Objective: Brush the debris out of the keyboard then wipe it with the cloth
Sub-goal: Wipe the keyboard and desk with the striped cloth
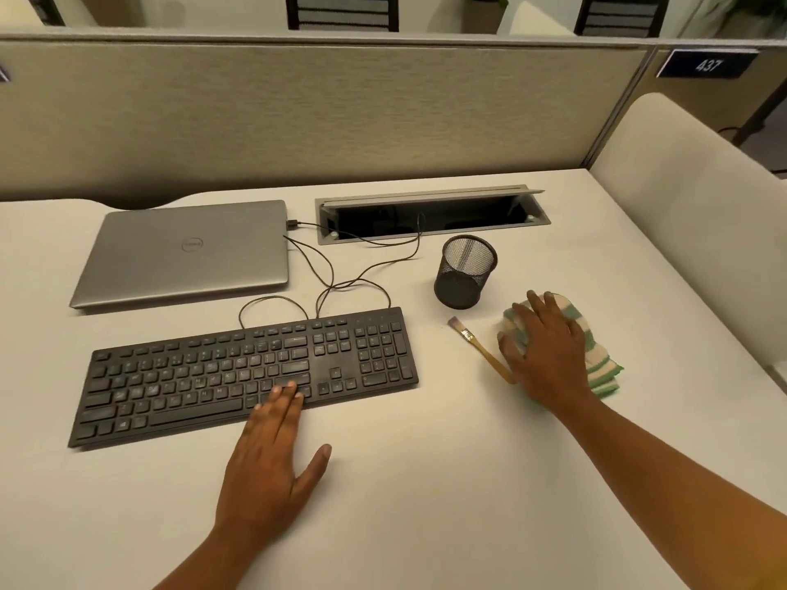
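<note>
Resting flat, the left hand lays straight fingers on the near edge of the black keyboard; the right hand spreads slightly bent fingers over the striped cloth, the brush just beside it on the white desk, a beige partition behind

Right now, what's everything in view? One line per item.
desk: 1, white, fills foreground
keyboard: 1, black, front left
laptop: 1, silver, closed, behind keyboard
cables: count unclear, black, between laptop, keyboard and hatch
cable hatch: 1, grey, lid open, back centre
mesh cup: 1, black, behind brush
brush: 1, yellow handle, between keyboard and cloth
cloth: 1, green-cream stripes, right, under right hand
partition: 1, beige, behind desk
left hand: fingers on keyboard's front edge
right hand: rests on cloth
</note>
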`<state>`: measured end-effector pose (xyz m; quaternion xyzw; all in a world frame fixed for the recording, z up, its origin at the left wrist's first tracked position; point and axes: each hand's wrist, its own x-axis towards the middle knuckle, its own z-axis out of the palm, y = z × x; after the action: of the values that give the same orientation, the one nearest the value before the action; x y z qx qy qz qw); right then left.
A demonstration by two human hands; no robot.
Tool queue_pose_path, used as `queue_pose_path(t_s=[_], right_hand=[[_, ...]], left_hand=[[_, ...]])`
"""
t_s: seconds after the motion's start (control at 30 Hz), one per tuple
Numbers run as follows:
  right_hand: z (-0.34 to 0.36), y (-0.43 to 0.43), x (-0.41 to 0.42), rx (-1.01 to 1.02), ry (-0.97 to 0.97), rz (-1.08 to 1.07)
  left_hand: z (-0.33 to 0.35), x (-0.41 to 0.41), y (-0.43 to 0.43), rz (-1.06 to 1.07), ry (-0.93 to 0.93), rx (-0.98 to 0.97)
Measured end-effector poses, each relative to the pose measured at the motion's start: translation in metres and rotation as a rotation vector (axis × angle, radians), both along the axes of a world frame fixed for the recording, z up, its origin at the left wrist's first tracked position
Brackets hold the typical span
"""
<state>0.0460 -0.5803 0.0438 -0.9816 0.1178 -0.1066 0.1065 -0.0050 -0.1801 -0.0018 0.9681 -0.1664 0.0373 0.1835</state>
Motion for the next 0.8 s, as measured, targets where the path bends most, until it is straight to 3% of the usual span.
queue_pose_path(t_s=[0.13, 0.4, 0.57, 0.8], right_hand=[[-0.005, 0.050, -0.022, 0.118, -0.086, 0.128], [-0.038, 0.161, -0.068, 0.240, 0.008, 0.290], [-0.048, 0.176, -0.071, 0.109, 0.041, 0.319], [-0.042, 0.182, -0.073, 0.047, 0.052, 0.287]], left_hand=[[0.003, 0.000, -0.002, 0.012, -0.009, -0.013], [0.005, 0.003, 0.012, 0.028, 0.012, 0.059], [0.003, 0.007, 0.045, 0.179, 0.010, 0.043], [0.002, 0.004, 0.058, 0.184, 0.018, 0.002]])
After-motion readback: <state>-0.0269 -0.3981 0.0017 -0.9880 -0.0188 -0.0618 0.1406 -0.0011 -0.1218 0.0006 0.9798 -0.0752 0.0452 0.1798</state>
